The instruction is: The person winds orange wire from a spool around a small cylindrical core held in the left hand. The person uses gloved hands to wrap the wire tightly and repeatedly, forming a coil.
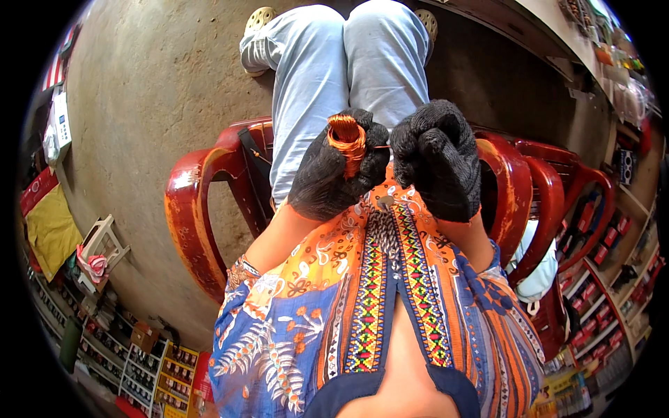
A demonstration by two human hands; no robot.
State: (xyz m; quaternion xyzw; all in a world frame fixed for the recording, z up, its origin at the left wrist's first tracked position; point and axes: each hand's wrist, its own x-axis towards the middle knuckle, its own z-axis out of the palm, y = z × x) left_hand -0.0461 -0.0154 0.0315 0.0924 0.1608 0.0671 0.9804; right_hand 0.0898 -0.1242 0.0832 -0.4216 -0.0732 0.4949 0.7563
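A bundle of copper wire sits in my left hand, which wears a black knitted glove and closes round it. The wire is wound in loops about its middle, and a fanned end sticks up on top. From the bundle a short thin strand crosses to my right hand, also in a black glove. Its fingers are curled in and pinched at the strand's end; the fingertips are partly hidden. Both hands are held close together above my lap, in front of the blue jeans.
I sit on a worn red plastic chair, with more red chairs at the right. A small light plastic stool stands at the far left on the concrete floor. Racks of small goods line the lower left; shelves line the right.
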